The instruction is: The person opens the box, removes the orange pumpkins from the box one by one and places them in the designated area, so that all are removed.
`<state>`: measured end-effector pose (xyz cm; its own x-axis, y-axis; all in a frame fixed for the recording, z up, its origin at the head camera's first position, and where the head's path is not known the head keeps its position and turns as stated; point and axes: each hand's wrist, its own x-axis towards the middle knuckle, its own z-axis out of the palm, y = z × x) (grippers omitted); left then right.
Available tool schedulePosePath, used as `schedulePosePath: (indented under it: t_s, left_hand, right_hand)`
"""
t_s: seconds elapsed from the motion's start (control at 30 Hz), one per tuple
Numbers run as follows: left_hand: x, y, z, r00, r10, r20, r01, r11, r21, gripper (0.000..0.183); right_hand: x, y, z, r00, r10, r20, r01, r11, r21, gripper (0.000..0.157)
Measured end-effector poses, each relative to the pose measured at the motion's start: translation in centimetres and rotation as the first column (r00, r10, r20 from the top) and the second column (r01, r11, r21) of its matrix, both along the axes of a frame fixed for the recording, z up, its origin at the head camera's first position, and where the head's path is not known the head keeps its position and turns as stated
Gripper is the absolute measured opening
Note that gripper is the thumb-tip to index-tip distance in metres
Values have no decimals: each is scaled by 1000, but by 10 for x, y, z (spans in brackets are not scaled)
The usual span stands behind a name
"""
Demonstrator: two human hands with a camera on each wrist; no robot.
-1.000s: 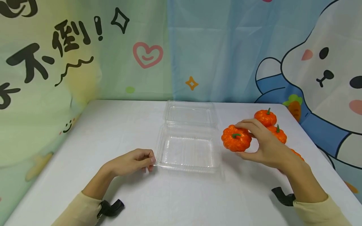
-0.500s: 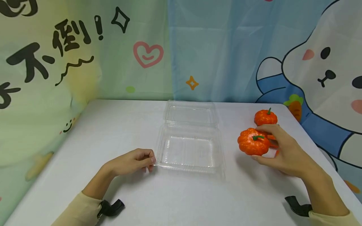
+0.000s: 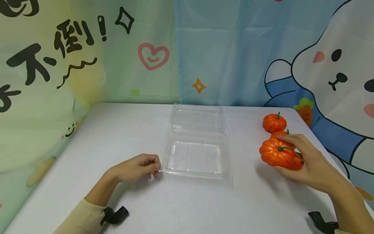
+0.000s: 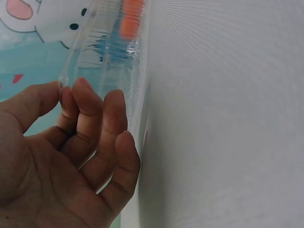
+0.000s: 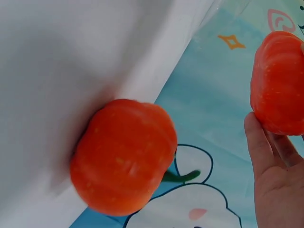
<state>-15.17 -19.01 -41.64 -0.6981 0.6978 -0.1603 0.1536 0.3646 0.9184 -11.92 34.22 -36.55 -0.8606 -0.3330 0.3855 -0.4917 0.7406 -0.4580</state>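
Note:
My right hand (image 3: 311, 165) holds a small orange pumpkin (image 3: 274, 154) with a green stem, thumb on the near side and fingers on the far side. In the right wrist view this pumpkin (image 5: 279, 85) appears raised at the right. Another pumpkin (image 5: 123, 156) sits on the table close by. My left hand (image 3: 140, 167) pinches the near left corner of a clear plastic clamshell box (image 3: 194, 157) between thumb and forefinger. The left wrist view shows the box's rim (image 4: 69, 71) at those fingertips. The box lies open, its lid (image 3: 197, 117) folded back.
A pumpkin (image 3: 274, 122) stands at the back right of the white table (image 3: 122, 130). Two more, a pumpkin (image 3: 281, 133) behind the held one and a pumpkin (image 3: 297, 165) beside it, are partly hidden. A printed cloth (image 3: 210, 48) hangs behind the table.
My right hand has carried the pumpkin rightward and slightly nearer, away from the box towards the other pumpkins. The left hand and the box have stayed in place.

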Motion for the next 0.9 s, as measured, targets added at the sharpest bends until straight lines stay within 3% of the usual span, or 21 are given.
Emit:
schedulePosePath:
  t_s: [0.33,0.9]
  left_hand:
    - [-1,1,0,1000,-13,-9,14,1000,10,21]
    - [-1,-1,0,1000,-5,-5,5,1000,-4,20]
  right_hand:
    - [10,23,1,991,-134,12,134,991,-1,91]
    - [31,49,-11,976,-214,38,213,977,31,93]
